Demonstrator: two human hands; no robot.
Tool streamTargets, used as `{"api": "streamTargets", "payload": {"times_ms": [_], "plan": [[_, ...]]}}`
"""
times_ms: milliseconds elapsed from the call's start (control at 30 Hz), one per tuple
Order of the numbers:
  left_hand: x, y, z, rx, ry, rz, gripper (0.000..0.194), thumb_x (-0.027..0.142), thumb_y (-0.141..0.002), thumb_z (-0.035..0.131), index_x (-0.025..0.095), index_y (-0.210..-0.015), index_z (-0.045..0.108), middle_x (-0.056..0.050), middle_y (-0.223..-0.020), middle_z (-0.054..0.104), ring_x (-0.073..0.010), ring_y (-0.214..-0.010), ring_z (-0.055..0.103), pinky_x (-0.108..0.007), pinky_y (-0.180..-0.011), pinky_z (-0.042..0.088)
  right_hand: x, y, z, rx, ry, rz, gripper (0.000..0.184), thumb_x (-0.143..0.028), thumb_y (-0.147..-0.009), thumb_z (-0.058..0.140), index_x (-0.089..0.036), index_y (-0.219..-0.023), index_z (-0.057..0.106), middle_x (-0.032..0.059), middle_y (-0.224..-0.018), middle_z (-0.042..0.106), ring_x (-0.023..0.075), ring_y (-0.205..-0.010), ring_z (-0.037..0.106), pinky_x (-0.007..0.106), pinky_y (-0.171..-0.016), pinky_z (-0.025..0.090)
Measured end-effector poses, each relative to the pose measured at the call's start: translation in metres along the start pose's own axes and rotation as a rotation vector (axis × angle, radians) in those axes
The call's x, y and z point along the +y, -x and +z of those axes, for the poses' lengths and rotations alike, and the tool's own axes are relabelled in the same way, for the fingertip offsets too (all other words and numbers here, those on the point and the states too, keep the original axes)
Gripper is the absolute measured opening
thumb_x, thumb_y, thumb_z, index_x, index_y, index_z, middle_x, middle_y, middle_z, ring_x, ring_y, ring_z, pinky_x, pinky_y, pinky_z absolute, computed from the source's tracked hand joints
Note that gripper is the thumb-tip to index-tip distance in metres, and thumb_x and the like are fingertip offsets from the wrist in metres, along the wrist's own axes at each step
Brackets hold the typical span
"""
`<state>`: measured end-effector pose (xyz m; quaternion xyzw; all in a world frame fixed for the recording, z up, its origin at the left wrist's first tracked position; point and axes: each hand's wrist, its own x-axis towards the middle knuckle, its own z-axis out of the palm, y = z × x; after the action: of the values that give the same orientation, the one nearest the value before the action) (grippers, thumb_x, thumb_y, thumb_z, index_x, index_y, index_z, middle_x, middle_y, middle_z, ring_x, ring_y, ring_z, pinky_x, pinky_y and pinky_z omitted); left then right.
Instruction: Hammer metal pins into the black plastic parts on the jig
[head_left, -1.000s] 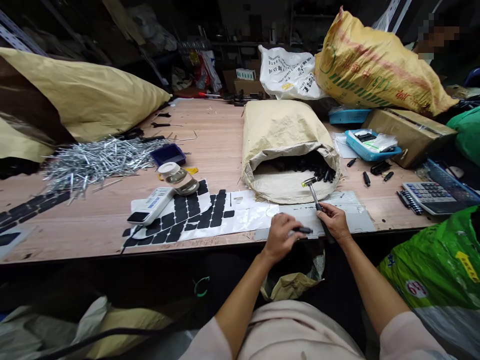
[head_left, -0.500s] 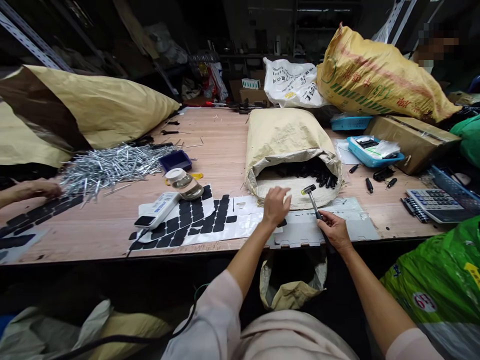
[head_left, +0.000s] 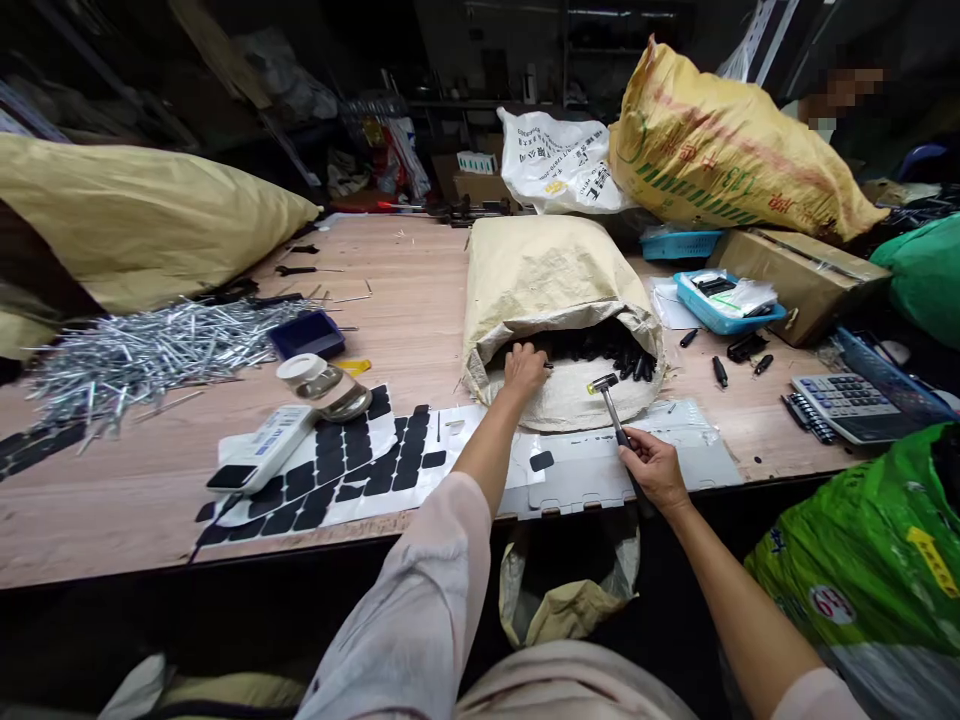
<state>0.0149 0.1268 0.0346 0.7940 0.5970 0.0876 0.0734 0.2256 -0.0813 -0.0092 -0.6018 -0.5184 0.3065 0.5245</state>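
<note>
My right hand (head_left: pixel 654 468) is wrapped round the dark handle of a small hammer (head_left: pixel 610 402). The hammer's metal head, with a yellow face, points away from me over a grey sheet (head_left: pixel 577 487) at the table's front. My left hand (head_left: pixel 525 370) is at the mouth of a beige woven sack (head_left: pixel 551 262), its fingers curled in. A dark bit shows by the fingertips, but what they hold is too small to tell. Black handle-like parts (head_left: pixel 634 355) lie inside the sack, partly hidden in its shadow. A loose black pad (head_left: pixel 541 460) rests on the grey sheet.
Left are a pile of metal rods (head_left: pixel 172 350), a blue tray (head_left: pixel 307 335), a jar (head_left: pixel 330 388), a white device (head_left: pixel 266 450) and sheets of black pads (head_left: pixel 409 450). Right are a calculator (head_left: pixel 847 400), blue baskets (head_left: pixel 731 315) and a green bag (head_left: pixel 847 550). An open sack (head_left: pixel 562 610) hangs below the edge.
My left hand has moved forward from above the grey sheet to the sack's mouth, and its fingers have curled. The right hand keeps the hammer. The view has turned; the hand at far left is gone.
</note>
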Motion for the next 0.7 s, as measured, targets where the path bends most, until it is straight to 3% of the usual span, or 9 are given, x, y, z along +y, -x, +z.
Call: {"api": "streamTargets", "payload": {"times_ms": [167,267,400,533,700], "plan": [[0.025,0.051,0.006,-0.057,0.114,0.219,0.019,0.037,-0.09,0.064,0.026,-0.102,0.073,-0.008,-0.105,0.067,-0.0294,-0.111,0.048,-0.041,-0.094,0.037,0.002,-0.001,-0.001,0.031,-0.029,0.015,0.042,-0.04,-0.074,0.07,-0.013,-0.105,0.077,0.0032,-0.073,0.066,0.014,-0.06,0.057,0.026,-0.057,0.051],[0.035,0.068,0.015,-0.048,0.191,0.226,0.022,0.036,-0.091,0.064,0.027,-0.108,0.073,-0.007,-0.108,0.066,-0.028,-0.11,0.05,-0.039,-0.093,0.038,0.001,-0.001,-0.001,0.028,-0.014,0.004,0.042,-0.04,-0.073,0.07,-0.013,-0.105,0.077,0.0027,-0.073,0.066,0.0136,-0.059,0.055,0.026,-0.056,0.05],[0.024,0.069,0.021,-0.013,0.285,0.176,0.037,0.04,-0.08,0.076,0.028,-0.114,0.071,-0.005,-0.101,0.067,-0.0274,-0.106,0.051,-0.037,-0.09,0.039,0.001,0.0,0.0,0.018,0.034,-0.018,0.044,-0.039,-0.073,0.069,-0.012,-0.106,0.077,0.0021,-0.07,0.065,0.0127,-0.055,0.053,0.026,-0.054,0.049],[0.008,0.066,0.03,0.055,0.35,0.148,0.027,0.041,-0.079,0.078,0.027,-0.102,0.077,-0.004,-0.095,0.068,-0.0258,-0.104,0.052,-0.036,-0.09,0.04,0.0,0.001,0.001,0.004,0.104,-0.054,0.044,-0.038,-0.074,0.067,-0.012,-0.108,0.077,0.0024,-0.07,0.067,0.0129,-0.054,0.054,0.027,-0.056,0.051],[0.005,0.065,0.042,0.09,0.409,0.144,0.025,0.043,-0.079,0.078,0.029,-0.1,0.079,-0.003,-0.094,0.069,-0.0249,-0.103,0.053,-0.037,-0.091,0.04,-0.009,0.003,0.001,0.0,0.19,-0.119,0.041,-0.037,-0.076,0.065,-0.014,-0.107,0.077,0.0036,-0.074,0.071,0.0146,-0.056,0.058,0.028,-0.058,0.053]]}}
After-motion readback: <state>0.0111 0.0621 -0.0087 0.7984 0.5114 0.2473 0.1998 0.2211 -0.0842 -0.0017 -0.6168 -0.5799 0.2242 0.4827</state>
